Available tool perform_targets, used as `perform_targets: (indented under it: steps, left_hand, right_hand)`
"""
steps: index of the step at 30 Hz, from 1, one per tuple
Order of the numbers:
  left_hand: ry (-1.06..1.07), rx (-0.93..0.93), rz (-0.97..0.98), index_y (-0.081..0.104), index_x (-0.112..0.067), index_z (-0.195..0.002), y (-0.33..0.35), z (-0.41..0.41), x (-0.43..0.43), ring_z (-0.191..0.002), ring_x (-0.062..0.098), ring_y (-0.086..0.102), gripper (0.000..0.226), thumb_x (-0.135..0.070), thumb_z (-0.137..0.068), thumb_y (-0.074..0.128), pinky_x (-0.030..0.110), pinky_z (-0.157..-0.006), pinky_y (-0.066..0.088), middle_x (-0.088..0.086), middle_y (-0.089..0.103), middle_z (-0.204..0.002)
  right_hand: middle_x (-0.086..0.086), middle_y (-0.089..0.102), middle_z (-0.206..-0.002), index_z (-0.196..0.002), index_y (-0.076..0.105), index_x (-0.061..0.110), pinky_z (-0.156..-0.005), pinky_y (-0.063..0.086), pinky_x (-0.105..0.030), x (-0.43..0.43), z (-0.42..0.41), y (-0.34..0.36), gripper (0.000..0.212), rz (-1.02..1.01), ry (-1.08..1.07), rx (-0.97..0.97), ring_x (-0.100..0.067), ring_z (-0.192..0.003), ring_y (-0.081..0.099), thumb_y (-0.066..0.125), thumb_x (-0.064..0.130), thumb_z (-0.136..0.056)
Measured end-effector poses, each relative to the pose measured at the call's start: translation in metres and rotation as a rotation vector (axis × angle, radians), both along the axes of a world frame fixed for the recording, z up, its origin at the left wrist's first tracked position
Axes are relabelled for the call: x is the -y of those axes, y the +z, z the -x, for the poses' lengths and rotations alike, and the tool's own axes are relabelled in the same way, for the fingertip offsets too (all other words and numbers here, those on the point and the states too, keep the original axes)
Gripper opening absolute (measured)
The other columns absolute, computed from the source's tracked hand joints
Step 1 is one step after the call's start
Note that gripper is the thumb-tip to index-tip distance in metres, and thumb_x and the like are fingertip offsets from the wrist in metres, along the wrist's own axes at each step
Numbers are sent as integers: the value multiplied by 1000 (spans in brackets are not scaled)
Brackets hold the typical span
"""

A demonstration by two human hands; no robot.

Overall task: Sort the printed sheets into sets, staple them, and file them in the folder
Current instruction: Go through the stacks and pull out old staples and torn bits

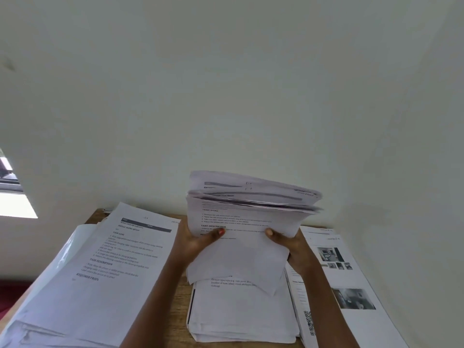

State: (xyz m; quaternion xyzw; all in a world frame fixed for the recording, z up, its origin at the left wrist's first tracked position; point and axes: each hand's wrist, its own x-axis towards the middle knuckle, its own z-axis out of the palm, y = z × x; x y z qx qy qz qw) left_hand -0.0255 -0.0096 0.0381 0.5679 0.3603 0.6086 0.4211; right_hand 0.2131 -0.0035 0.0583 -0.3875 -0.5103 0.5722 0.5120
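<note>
I am reading INITIAL SCENE SETUP, TASK GOAL, TASK DESCRIPTION and REQUIRED PROPS on the left sheet (113,259); the raised bundle (241,222) is showing TASK GOAL and TASK DESCRIPTION; a QR code (309,322) is sitting on the right-hand sheet (300,296); the finer print is blurring beyond reading.

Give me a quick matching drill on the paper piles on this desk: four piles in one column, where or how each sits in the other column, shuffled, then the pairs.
Piles
1. held bundle
2. middle stack
3. photo pages
4. left sheets

Places
A. flat on the left, over glossy white plastic
B. flat on the wooden table, below the hands
C. raised off the table, gripped by the left hand and right hand
D. far right, bearing a QR code

Pairs: 1-C, 2-B, 3-D, 4-A
</note>
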Motion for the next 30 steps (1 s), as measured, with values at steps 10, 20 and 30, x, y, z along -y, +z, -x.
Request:
perform_targets:
  steps: [10,20,30]
  left_hand:
    - [6,-62,-2,69,-42,-100,-19,4,-1,-96,24,71,47,-60,-59,82,49,-76,60,0,72,-107]
    - [45,-155,1,69,-38,-100,-27,5,9,-93,13,71,50,-69,-62,75,29,-73,59,-14,73,-102]
    - [108,-163,77,71,-23,-103,14,47,18,-93,17,72,42,-39,-65,80,34,-74,60,0,75,-103]
  right_hand:
    - [-6,69,-112,-121,56,15,-84,55,-36,1,0,-17,91,-29,-43,86,-25,-108,64,92,48,-44]
    - [-7,66,-117,-127,54,20,-92,52,-50,4,-2,-35,87,-14,-137,145,-26,-109,63,91,45,-52]
    - [-1,74,-100,-100,69,20,-80,57,-30,10,45,24,28,-60,-56,173,-16,-92,70,76,13,-74]
